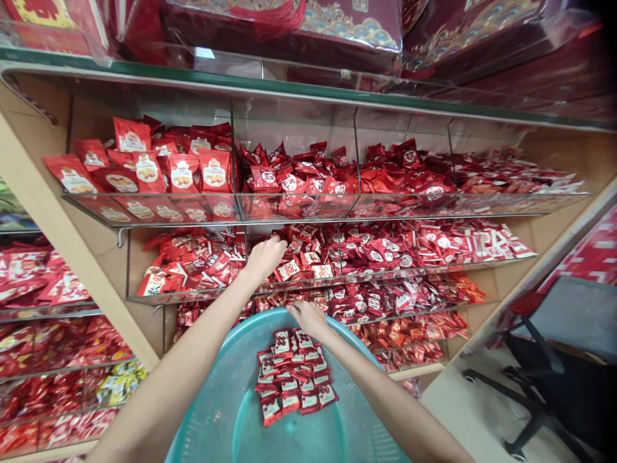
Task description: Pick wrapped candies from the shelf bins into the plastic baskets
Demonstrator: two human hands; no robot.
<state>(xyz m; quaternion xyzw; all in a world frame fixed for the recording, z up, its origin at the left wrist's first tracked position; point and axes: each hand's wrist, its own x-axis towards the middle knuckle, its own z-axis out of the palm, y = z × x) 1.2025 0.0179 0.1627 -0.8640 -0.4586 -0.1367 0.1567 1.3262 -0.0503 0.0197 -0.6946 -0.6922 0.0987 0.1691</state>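
My left hand [266, 257] reaches into the second shelf of the rack, among small red wrapped packets [308, 247]. Its fingers are curled, and what they hold, if anything, is hidden. Closed over the far rim of a turquoise plastic basket [202, 411] is my right hand [309, 319]. Inside that basket lies a pile of small red and white packets [292, 376] in rough rows. The basket's far edge stands close against the lower shelves.
Above, a tier of clear divided bins holds larger red packets [183, 170]. A glass shelf [299, 87] with dark red boxes [347, 26] overhangs it. More packet shelves [48, 341] stand at left. At right is a black office chair [554, 360] on wheels.
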